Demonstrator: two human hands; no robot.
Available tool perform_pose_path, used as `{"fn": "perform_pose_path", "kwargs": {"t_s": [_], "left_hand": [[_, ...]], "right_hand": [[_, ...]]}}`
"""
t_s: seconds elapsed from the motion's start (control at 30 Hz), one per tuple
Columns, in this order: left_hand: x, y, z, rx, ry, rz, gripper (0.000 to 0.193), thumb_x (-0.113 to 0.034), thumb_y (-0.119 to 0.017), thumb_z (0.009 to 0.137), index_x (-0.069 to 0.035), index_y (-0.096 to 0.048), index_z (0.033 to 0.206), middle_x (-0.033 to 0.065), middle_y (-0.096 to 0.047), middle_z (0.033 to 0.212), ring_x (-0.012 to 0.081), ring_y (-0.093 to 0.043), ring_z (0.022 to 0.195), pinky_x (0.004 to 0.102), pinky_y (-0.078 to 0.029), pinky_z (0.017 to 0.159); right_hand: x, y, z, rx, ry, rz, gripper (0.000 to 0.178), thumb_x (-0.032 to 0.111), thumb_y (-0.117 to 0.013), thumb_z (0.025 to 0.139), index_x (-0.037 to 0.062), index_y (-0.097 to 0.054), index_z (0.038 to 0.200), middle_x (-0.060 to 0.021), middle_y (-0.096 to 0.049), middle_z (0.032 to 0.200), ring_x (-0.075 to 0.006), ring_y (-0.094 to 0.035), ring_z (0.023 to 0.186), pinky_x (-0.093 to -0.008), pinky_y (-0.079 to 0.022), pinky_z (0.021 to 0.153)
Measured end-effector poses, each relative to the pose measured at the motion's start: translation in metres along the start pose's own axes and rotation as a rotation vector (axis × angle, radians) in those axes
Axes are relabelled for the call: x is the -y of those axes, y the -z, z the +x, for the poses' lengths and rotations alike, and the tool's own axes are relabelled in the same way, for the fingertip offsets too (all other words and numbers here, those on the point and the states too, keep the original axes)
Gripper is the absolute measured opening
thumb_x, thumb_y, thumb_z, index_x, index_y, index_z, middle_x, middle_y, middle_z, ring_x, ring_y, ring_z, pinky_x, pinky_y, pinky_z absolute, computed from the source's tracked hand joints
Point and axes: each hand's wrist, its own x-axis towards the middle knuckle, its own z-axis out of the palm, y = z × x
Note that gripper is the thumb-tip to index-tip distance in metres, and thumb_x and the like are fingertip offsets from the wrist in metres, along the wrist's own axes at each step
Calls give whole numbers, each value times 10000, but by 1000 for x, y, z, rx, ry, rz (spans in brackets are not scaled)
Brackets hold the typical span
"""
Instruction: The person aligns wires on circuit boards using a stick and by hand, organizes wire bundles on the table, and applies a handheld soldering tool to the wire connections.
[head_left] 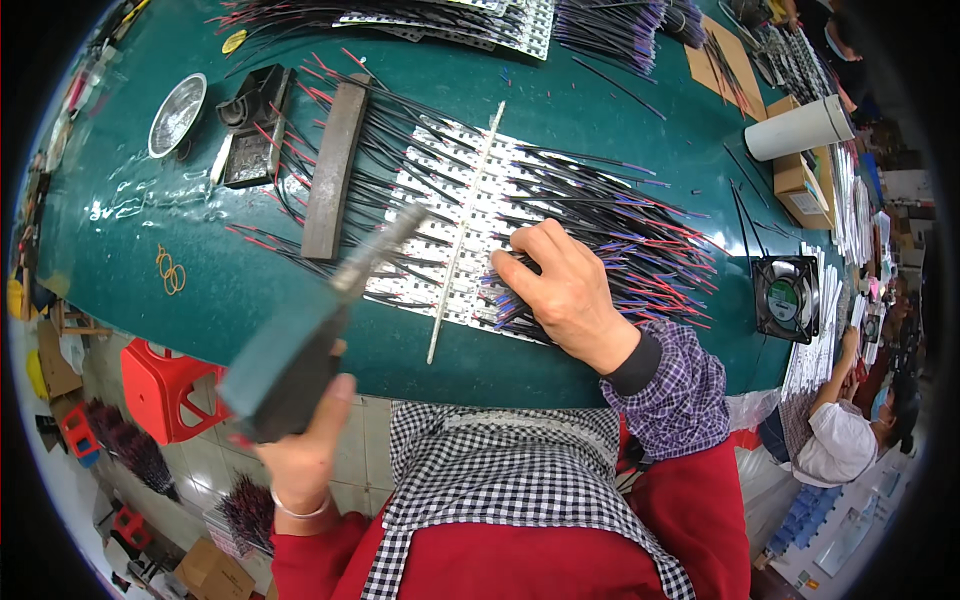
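Observation:
A soldering gun (pixel 290 355) with a dark teal body and a metal tip is gripped in my left hand (pixel 308 440), both smeared by motion. Its tip reaches over the left side of a white circuit board panel (pixel 462 265). My right hand (pixel 572 292) rests at the panel's right side, fingers curled and thumb and forefinger close together; whatever they pinch is hidden. Black wires (pixel 640 245) with red and blue ends fan out under and beside that hand. A thin pale strip (pixel 462 235) lies lengthwise across the panel. On the left-hand wires sits a grey-brown bar (pixel 335 170).
Left on the green table (pixel 120 270) are a metal dish (pixel 178 115), a black soldering stand (pixel 255 125) and rubber bands (pixel 172 272). A small fan (pixel 786 298), a white cylinder (pixel 800 128) and a cardboard box (pixel 803 188) stand right. A co-worker (pixel 845 435) sits beyond; a red stool (pixel 165 390) is below left.

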Motion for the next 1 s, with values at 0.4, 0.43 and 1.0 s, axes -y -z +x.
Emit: {"fn": "perform_pose_path", "kwargs": {"t_s": [0.4,0.43,1.0], "left_hand": [[-4,18,-1,-126,-114,-129,500,-22,-651,791,76,-540,1268,216,-610,1192,120,-505,626,215,-404,503],[5,17,-3,-71,-93,-141,493,-22,-654,789,73,-548,1261,210,-618,1172,129,-515,640,220,-411,502],[36,0,-30,163,42,67,365,-20,-779,798,36,-659,1138,122,-712,1025,179,-669,918,305,-522,815]], "right_hand": [[14,17,-7,-103,-3,75,464,43,-620,751,-15,-638,1211,-97,-570,995,-230,-579,858,-342,-476,703],[15,14,-7,-99,-2,76,464,43,-620,751,-15,-638,1211,-97,-570,995,-230,-579,858,-342,-476,703],[18,-8,-8,-44,18,74,275,49,-640,717,-44,-659,975,-81,-558,872,-223,-570,802,-312,-489,645]]}}
